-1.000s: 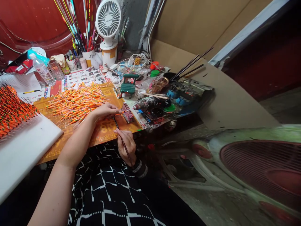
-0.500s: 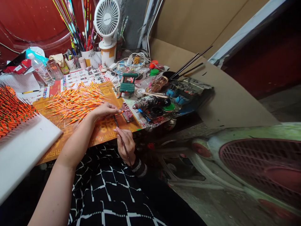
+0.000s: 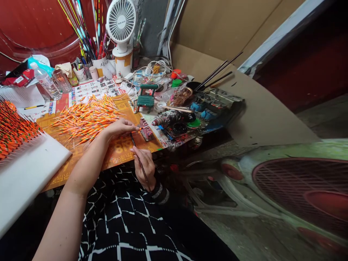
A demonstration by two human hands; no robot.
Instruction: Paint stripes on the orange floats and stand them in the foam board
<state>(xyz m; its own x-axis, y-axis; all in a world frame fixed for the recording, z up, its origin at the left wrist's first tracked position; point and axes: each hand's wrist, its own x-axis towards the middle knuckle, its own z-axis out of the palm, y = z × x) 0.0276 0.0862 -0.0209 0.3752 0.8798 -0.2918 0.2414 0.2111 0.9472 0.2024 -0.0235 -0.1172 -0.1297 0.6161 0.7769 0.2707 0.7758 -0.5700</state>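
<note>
**Left hand (image 3: 118, 128) pinches an orange-striped float (image 3: 138, 128); right hand (image 3: 144, 166) grips a fine paintbrush (image 3: 133, 143).**

The left fingers (image 3: 127, 127) are closed on the float, whose tip reaches over a paint-caked block (image 3: 146, 132) near the right edge of the orange printed mat (image 3: 122, 152). The right fingers (image 3: 141, 154) curl closed around the brush shaft, its tip just by the float; whether they touch is too small to tell. A heap of similar floats (image 3: 87, 121) lies on the mat left of the hands, and more stand in rows on a white foam board (image 3: 32, 170) off the mat's left edge.
</note>
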